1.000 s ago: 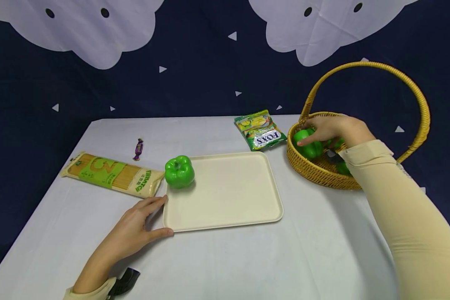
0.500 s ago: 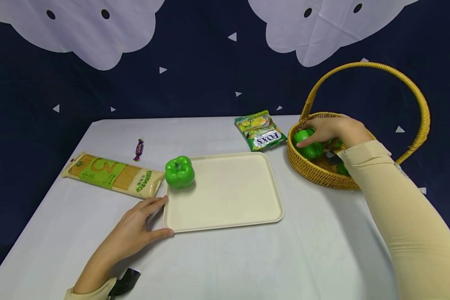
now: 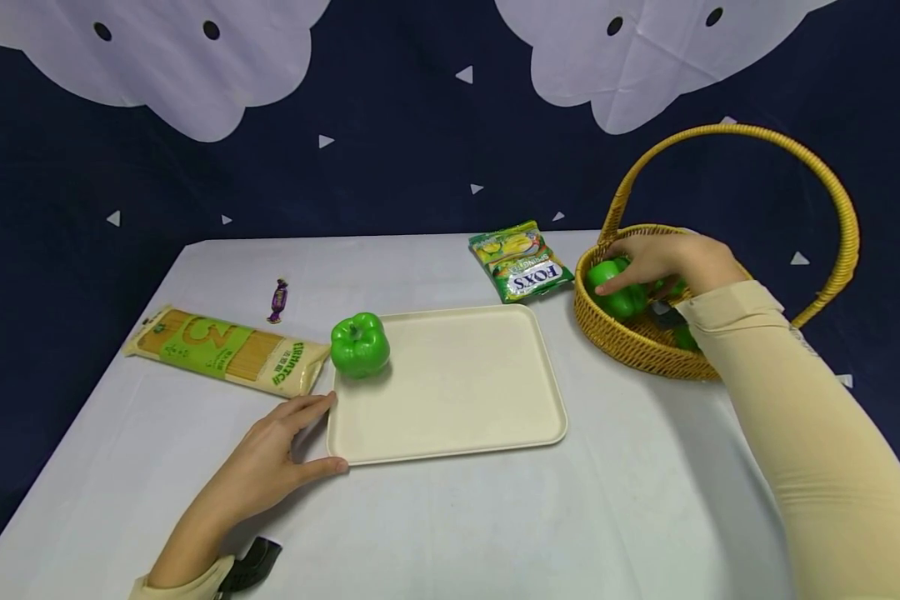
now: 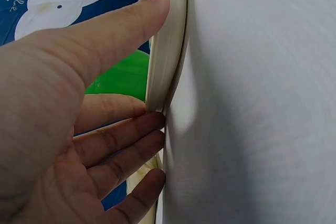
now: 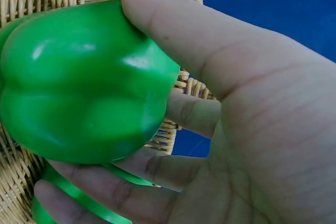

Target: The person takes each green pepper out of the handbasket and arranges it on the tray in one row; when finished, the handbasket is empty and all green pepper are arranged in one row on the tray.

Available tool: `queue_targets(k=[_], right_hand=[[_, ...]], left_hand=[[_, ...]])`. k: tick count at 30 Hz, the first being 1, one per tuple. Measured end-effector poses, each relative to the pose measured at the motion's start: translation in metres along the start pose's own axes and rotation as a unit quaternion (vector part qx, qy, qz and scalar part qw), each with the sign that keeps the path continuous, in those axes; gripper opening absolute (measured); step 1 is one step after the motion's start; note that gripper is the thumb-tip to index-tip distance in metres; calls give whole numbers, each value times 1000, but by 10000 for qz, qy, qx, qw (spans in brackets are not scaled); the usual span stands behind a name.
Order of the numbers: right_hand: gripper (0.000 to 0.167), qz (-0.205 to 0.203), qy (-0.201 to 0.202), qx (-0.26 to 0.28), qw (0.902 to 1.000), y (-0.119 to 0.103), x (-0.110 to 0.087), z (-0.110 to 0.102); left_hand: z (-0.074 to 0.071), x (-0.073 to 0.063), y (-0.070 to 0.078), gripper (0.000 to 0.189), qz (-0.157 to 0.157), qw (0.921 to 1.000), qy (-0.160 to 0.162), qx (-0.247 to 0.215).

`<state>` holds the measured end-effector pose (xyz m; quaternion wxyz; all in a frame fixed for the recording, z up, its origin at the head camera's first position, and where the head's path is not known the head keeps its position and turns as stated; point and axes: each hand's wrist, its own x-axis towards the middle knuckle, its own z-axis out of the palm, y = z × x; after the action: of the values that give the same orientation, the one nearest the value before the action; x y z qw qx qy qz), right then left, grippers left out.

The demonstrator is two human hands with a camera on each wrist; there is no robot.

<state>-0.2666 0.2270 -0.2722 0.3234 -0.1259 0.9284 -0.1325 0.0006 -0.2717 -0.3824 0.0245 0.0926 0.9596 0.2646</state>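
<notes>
In the head view my right hand (image 3: 667, 258) reaches into the wicker basket (image 3: 622, 346) and grips a green bell pepper (image 3: 624, 302). The right wrist view has the thumb over that bell pepper (image 5: 89, 82) and fingers along its far side and below. At the near left corner of the cream tray (image 3: 457, 383), my left hand (image 3: 270, 458) rests with fingers extended. Its fingertips touch the left side and the thumb lies at the front rim, seen close up as the tray edge (image 4: 169, 45). Another green bell pepper (image 3: 360, 346) sits upright on the tray's far left corner.
More green things (image 3: 682, 337) lie in the basket, partly hidden by the right arm. A pasta pack (image 3: 225, 350) lies left of the tray, with a purple wrapped candy (image 3: 277, 300) behind it. A green Fox's bag (image 3: 521, 260) lies behind the tray, near the basket.
</notes>
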Motion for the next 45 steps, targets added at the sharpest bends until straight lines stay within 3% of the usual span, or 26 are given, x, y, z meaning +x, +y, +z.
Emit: queue_targets(k=[9, 17, 34, 45], right_hand=[[95, -186, 324, 17, 9993, 4, -9, -3], [98, -210, 302, 141, 9992, 3, -15, -8], [97, -525, 1193, -249, 9912, -7, -36, -12], [87, -804, 1495, -314, 9850, -21, -46, -10]], left_hand=[[2, 1, 0, 93, 50, 10000, 0, 40], [3, 1, -1, 94, 33, 10000, -26, 56], [0, -1, 1, 93, 5, 10000, 12, 61], [-1, -1, 1, 93, -40, 10000, -6, 67]])
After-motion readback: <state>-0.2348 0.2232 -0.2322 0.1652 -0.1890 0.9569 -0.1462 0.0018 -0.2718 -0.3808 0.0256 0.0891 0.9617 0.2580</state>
